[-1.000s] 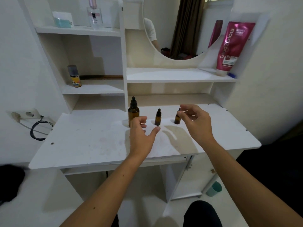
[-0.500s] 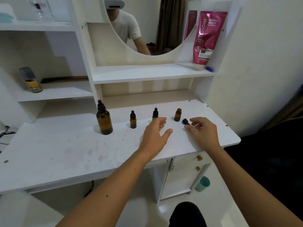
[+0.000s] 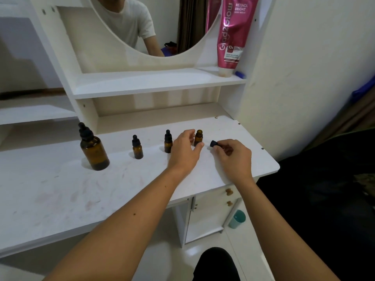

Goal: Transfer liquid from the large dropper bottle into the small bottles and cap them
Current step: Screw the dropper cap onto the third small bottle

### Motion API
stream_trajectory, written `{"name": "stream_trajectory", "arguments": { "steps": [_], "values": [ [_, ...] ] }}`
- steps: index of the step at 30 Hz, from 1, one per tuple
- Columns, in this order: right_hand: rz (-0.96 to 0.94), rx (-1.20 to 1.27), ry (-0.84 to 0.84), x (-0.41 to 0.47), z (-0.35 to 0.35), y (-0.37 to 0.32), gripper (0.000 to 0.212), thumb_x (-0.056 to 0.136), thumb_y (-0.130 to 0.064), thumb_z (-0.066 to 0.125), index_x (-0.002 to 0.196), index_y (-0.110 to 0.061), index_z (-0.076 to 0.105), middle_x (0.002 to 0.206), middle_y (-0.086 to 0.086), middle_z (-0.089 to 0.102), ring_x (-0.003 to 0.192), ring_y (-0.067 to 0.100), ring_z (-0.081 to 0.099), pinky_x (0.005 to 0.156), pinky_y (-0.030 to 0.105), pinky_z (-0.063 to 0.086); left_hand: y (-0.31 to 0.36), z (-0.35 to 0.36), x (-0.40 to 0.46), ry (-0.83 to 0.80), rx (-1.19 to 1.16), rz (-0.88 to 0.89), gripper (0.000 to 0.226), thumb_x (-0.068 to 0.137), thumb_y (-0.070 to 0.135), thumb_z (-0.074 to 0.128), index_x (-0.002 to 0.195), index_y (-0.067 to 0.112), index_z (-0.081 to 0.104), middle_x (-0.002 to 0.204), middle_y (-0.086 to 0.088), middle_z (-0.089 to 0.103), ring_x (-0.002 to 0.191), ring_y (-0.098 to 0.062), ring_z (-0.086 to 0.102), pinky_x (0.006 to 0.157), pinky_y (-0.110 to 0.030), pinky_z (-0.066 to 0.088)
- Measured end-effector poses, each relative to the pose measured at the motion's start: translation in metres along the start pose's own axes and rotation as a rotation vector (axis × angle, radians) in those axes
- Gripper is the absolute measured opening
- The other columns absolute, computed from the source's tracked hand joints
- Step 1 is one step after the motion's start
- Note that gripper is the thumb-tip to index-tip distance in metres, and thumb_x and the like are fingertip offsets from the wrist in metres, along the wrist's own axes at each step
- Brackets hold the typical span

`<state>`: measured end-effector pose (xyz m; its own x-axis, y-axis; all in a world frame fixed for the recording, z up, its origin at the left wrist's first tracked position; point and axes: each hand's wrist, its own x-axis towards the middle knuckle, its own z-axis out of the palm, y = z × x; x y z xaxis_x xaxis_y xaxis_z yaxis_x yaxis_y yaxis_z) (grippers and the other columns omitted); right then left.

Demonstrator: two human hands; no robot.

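Since 0.5 s ago the left hand point(image 3: 185, 151) has reached the open bottle point(image 3: 198, 138), fingers loosely around it; right hand point(image 3: 233, 157), just right, pinches the cap point(image 3: 213, 143).

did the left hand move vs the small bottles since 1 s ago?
Yes. The left hand went from beside the large dropper bottle rightward along the row, to the uncapped small bottle.

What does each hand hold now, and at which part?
The right hand pinches the black dropper cap at one end. The left hand holds nothing; its fingers reach around the uncapped small bottle.
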<state>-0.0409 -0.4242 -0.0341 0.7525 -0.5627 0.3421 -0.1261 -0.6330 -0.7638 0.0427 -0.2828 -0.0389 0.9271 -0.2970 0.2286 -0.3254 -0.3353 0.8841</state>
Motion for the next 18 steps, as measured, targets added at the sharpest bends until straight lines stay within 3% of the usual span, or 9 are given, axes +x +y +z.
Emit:
{"name": "stream_trajectory", "arguments": {
  "steps": [2,9,14,18],
  "values": [
    [0.017,0.081,0.021,-0.003,-0.001,-0.001,0.015,0.094,-0.021,0.076,0.109,-0.018,0.079,0.100,-0.009,0.077,0.088,-0.002,0.069,0.085,0.009,0.052,0.000,0.001,0.003,0.023,-0.019,-0.001,0.046,0.095,0.021,0.074,0.137,0.014,0.058,0.125,0.001,0.068,0.114,-0.013,0.065,0.104,-0.038,0.054],
    [0.028,0.360,0.075,0.004,-0.014,-0.009,0.020,0.100,-0.009,0.067,0.113,-0.021,0.077,0.099,-0.016,0.079,0.100,0.002,0.075,0.096,0.022,0.056,-0.001,0.001,0.004,0.036,-0.017,0.021,0.028,0.097,0.022,0.071,0.124,0.019,0.064,0.111,0.008,0.070,0.103,-0.009,0.067,0.097,-0.035,0.057],
    [-0.123,0.326,0.035,0.017,-0.011,-0.028,0.023,0.101,-0.005,0.063,0.116,-0.017,0.075,0.103,-0.008,0.080,0.104,0.009,0.075,0.097,0.028,0.057,-0.001,-0.001,0.003,0.030,-0.010,0.031,0.027,0.097,0.021,0.071,0.123,0.020,0.064,0.109,0.009,0.070,0.102,-0.008,0.067,0.097,-0.034,0.057],
    [-0.276,0.185,0.024,0.023,-0.008,-0.037,0.023,0.100,-0.003,0.064,0.117,-0.014,0.075,0.103,-0.008,0.079,0.100,0.006,0.074,0.091,0.020,0.057,-0.002,-0.001,0.002,0.030,-0.001,0.038,0.028,0.097,0.020,0.071,0.123,0.019,0.063,0.111,0.008,0.070,0.104,-0.009,0.066,0.098,-0.036,0.056]
  ]
}}
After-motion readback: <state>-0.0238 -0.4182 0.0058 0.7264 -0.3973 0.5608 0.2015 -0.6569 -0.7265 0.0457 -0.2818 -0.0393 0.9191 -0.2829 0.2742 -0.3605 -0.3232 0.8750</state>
